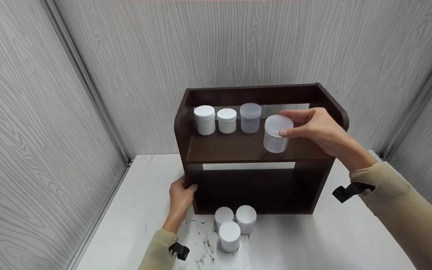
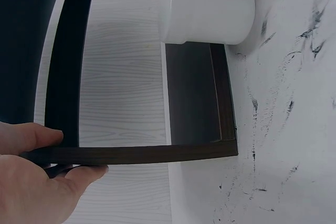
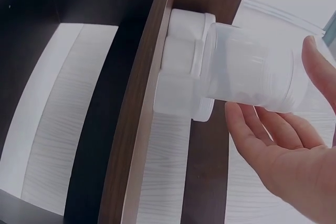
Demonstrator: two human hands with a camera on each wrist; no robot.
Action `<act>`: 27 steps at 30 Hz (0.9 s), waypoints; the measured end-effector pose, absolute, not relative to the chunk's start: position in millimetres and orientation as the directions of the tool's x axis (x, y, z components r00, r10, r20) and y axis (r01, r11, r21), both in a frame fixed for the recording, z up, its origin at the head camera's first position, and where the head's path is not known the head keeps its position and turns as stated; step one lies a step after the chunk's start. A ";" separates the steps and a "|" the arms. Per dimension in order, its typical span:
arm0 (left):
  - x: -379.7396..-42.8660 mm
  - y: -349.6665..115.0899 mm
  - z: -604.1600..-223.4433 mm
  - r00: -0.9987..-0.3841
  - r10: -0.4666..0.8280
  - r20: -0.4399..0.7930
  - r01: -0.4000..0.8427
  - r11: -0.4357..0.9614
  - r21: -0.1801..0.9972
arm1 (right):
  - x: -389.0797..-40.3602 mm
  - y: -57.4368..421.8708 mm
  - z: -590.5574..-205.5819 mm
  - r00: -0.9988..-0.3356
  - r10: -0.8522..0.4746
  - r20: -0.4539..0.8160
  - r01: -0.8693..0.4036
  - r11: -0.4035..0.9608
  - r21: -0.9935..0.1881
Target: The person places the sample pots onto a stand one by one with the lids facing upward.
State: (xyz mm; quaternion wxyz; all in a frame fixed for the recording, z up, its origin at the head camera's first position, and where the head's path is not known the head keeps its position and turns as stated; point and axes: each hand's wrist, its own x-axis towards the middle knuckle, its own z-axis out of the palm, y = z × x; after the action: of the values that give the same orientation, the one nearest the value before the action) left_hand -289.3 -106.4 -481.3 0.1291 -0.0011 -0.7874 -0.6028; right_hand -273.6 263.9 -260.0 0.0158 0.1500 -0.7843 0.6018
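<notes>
My right hand [image 1: 319,127] holds a clear plastic jar [image 1: 275,142] by its lid, between thumb and fingers, in front of the upper shelf of a dark brown wooden rack [image 1: 223,150]. In the right wrist view the same jar [image 3: 252,66] lies across the fingers. My left hand [image 1: 181,195] grips the rack's left side panel low down, thumb on one face and a finger on the other in the left wrist view. On the upper shelf stand two white lidded jars [image 1: 205,122] [image 1: 227,122] and another clear jar [image 1: 250,119], side by side.
On the white table [image 1: 156,168], three white jars [image 1: 230,238] are grouped close before the rack's lower compartment. Dark scuff marks [image 1: 204,240] run over the tabletop beside them. Grey wood-grain walls [image 1: 156,56] enclose the table at the back and sides.
</notes>
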 end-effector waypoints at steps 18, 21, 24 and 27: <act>-287.3 -106.7 -482.1 -0.963 -0.142 0.231 0.188 0.266 0.946 | -305.3 271.9 -258.8 -0.969 -0.174 0.175 -0.206 0.181 -0.962; -286.5 -106.7 -482.4 -0.964 -0.132 0.232 0.192 0.263 0.945 | -310.1 273.9 -260.0 -0.974 -0.167 0.154 -0.182 0.170 -0.969; -286.8 -106.4 -482.5 -0.965 -0.135 0.225 0.183 0.264 0.947 | -315.9 275.2 -261.6 -0.976 -0.160 0.147 -0.173 0.169 -0.970; -287.9 -105.7 -481.9 -0.965 -0.145 0.219 0.176 0.263 0.949 | -322.1 276.7 -261.9 -0.978 -0.154 0.144 -0.170 0.173 -0.970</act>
State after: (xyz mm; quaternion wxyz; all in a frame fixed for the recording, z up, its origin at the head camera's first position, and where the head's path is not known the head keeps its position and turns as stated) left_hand -287.9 -105.7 -481.9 0.1322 -0.0100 -0.7835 -0.6070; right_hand -322.1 276.7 -261.9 0.0065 0.1057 -0.7658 0.6343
